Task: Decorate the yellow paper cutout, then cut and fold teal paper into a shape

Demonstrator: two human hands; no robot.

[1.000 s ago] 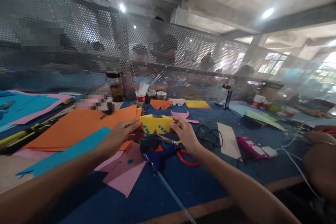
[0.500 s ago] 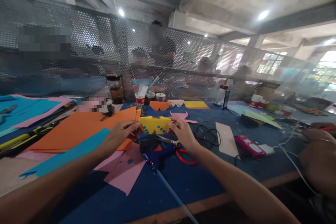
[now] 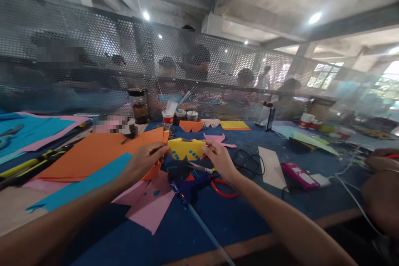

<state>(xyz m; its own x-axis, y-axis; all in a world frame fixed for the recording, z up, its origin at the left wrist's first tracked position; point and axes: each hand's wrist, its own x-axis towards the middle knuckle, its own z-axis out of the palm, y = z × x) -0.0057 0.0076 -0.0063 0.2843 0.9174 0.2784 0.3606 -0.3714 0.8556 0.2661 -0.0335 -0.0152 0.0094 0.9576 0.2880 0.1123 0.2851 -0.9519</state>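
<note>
A folded yellow paper cutout (image 3: 187, 149) with blue pieces stuck on it hangs between my two hands, above the table. My left hand (image 3: 150, 156) pinches its left end. At the right end, the fingers of my right hand (image 3: 216, 156) are closed on it. Just beneath lie scissors (image 3: 222, 188) with red handles, partly hidden by my right hand. Nearer to me is a blue glue gun (image 3: 190, 189) with a long clear glue stick (image 3: 208, 232) in its back. Pink paper (image 3: 152, 210) with small blue scraps lies left of the glue gun.
Orange sheets (image 3: 99, 156) and a blue strip (image 3: 90, 183) cover the left side. Behind stand an orange cutout (image 3: 190, 126), paper cups (image 3: 168, 117) and jars (image 3: 138, 106) before a perforated metal screen (image 3: 118, 50). A magenta device (image 3: 299, 176) and another person's arm (image 3: 380, 195) are at right.
The yellow cutout stays in both hands, its front face tipped slightly. The whole view has shifted a little, so things sit slightly farther right.
</note>
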